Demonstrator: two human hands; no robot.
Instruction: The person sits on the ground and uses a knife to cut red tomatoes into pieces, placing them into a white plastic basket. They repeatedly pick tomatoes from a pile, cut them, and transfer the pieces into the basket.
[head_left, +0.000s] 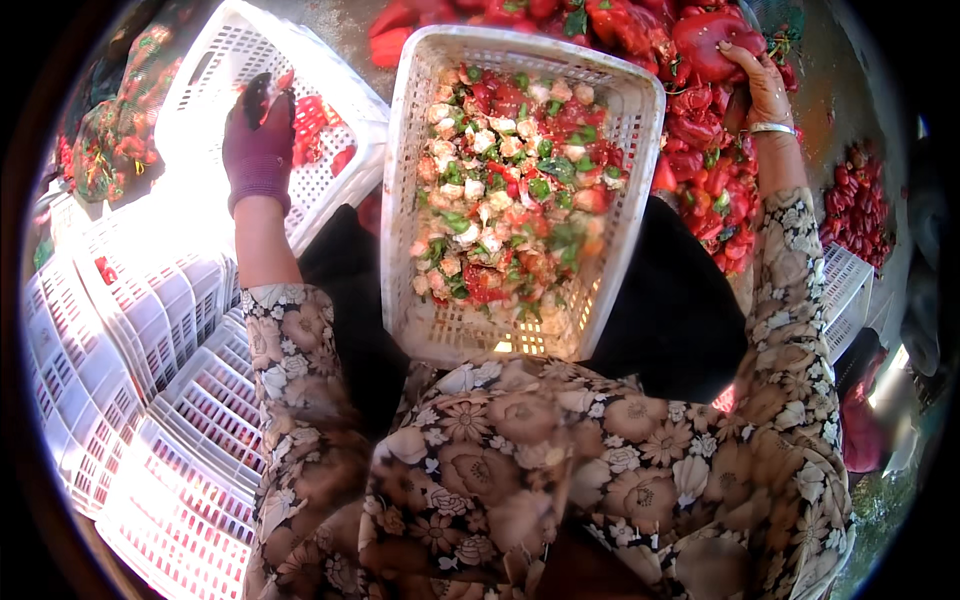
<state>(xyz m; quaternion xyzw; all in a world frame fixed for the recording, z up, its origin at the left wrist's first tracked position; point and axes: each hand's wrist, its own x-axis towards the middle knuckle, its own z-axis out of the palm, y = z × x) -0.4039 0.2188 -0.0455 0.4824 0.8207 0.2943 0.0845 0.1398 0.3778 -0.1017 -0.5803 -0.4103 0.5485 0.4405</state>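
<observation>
My left hand (259, 142), in a purple knit glove, is over a white plastic crate (360, 124) with a few red pepper pieces in it. Something dark and a bit of red show at its fingertips; glare hides what they are. My right hand (765, 86), bare with a bracelet at the wrist, lies on a large red bell pepper (712, 45) on the pepper heap, thumb and fingers around its side. Between my arms, a white plastic basket (649, 112) holds pepper cores with pale seeds and green stems.
Red peppers (694, 127) are heaped beyond and to the right of the basket. White slatted crates (180, 480) stand at the left, beside net sacks of peppers (116, 142). Another pepper pile (855, 206) and a white crate (847, 292) are at the right.
</observation>
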